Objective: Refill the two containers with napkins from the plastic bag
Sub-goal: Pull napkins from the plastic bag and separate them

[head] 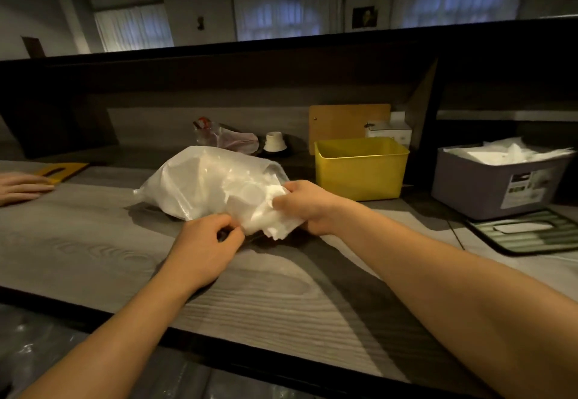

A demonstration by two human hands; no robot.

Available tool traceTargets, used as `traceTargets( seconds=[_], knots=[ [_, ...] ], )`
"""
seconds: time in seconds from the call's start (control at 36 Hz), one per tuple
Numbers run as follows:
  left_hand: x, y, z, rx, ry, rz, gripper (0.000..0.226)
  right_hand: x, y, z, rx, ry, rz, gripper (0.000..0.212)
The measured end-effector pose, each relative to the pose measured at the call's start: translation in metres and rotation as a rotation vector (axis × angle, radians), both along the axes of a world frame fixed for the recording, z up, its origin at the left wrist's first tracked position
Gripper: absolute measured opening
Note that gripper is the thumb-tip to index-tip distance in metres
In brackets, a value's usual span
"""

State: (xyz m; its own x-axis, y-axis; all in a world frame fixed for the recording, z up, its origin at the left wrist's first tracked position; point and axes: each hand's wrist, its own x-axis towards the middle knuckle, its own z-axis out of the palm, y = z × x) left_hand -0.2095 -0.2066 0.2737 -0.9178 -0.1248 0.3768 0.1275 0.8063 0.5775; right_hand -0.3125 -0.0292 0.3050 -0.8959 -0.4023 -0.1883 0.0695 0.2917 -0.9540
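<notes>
Napkins coming out at bag mouth.
My right hand [308, 208] grips napkins [269, 222]; left hand [208, 242] pinches plastic bag [206, 179] edge just beside; yellow container [359, 168] beyond right fingers.

A clear plastic bag [206, 179] full of white napkins [269, 220] lies on its side. Right of it stand an empty yellow box [359, 170] and a grey box [488, 189] holding napkins

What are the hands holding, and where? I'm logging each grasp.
Right hand grips napkins at the plastic bag mouth; left hand fingers pinch the bag's open edge.
</notes>
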Motion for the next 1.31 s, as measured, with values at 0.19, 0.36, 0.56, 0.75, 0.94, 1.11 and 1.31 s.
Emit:
traceTargets(
  seconds=[0.19, 0.36, 0.56, 0.75, 0.94, 1.11, 1.31],
  knots=[
    [0.004, 0.013, -0.004, -0.188, 0.041, -0.228, 0.024, 0.016, 0.097, 0.015, 0.295, 0.052, 0.162, 0.034],
    [-0.003, 0.081, 0.001, -0.237, 0.051, -0.481, 0.041, 0.015, 0.153, 0.011, 0.370, 0.310, -0.056, 0.042],
    [-0.046, 0.148, 0.005, -0.188, -0.121, -0.570, 0.055, 0.011, 0.194, -0.018, 0.226, 0.424, -0.443, 0.038],
    [-0.088, 0.171, 0.008, -0.025, -0.008, -0.482, 0.021, 0.014, 0.195, -0.026, 0.356, 0.605, -0.380, 0.047],
    [-0.097, 0.163, 0.000, -0.140, -0.106, -0.642, 0.070, 0.020, 0.193, -0.028, 0.533, 0.861, -0.306, 0.029],
    [-0.100, 0.164, -0.001, -0.220, 0.004, -0.568, 0.051, 0.029, 0.185, -0.026, 0.789, 0.916, -0.040, 0.048],
    [-0.100, 0.164, 0.002, -0.107, 0.020, -0.522, 0.025, 0.020, 0.188, -0.026, 0.641, 0.844, -0.186, 0.034]
  ],
)
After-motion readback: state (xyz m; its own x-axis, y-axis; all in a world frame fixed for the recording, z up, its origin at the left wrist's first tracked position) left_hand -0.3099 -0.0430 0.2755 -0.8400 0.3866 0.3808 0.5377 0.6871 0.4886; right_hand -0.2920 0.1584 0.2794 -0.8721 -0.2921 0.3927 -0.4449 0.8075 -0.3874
